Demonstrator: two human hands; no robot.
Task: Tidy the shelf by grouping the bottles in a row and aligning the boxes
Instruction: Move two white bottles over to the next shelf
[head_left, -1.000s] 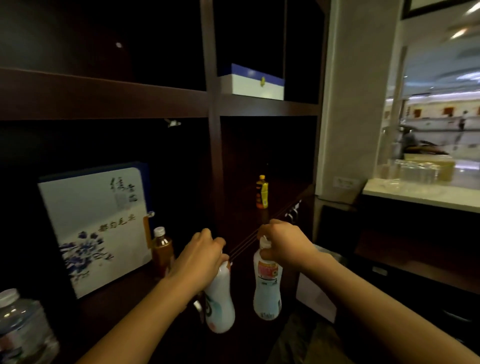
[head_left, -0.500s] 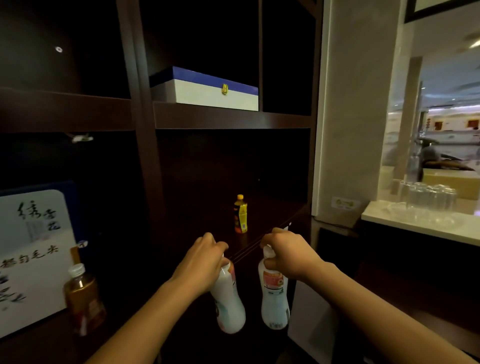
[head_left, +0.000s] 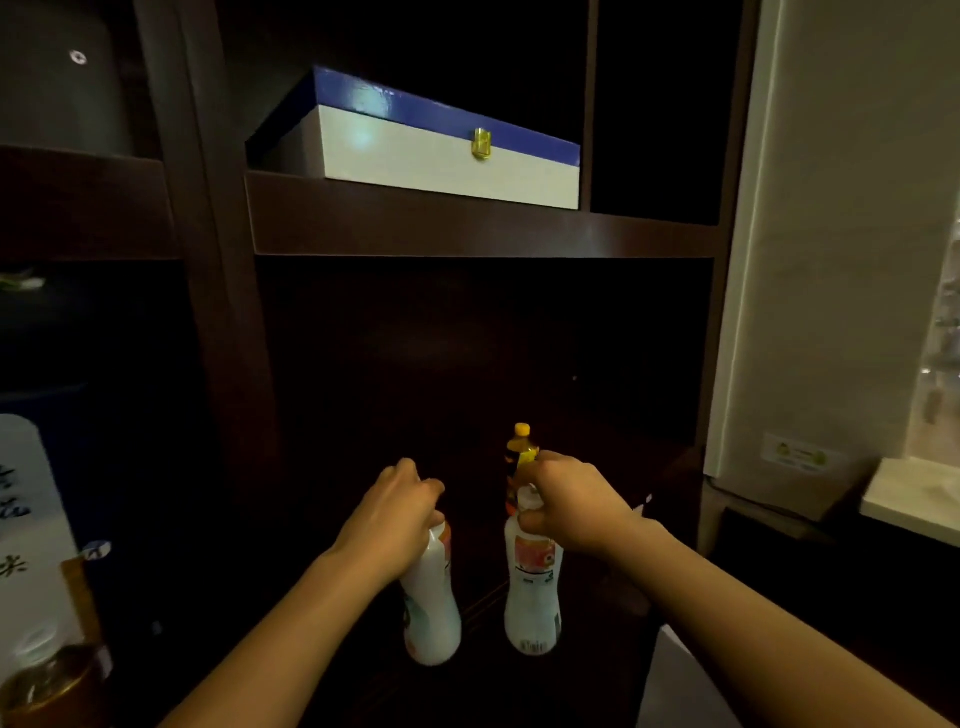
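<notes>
Carried by the necks, probably for setting in a row beside the yellow-capped bottle (head_left: 521, 449) at centre frame. Gripped tight in the curled left hand (head_left: 400, 514), the left white bottle (head_left: 434, 613); in the right hand (head_left: 571, 506), the right white bottle (head_left: 532, 597). Both low centre, just apart, near upright.

A pale wall panel (head_left: 841, 234) is being lit at the right. A small sticker (head_left: 800, 456) is being displayed low on it. Just beside, a white counter (head_left: 914, 501) is being cropped by the frame edge.
</notes>
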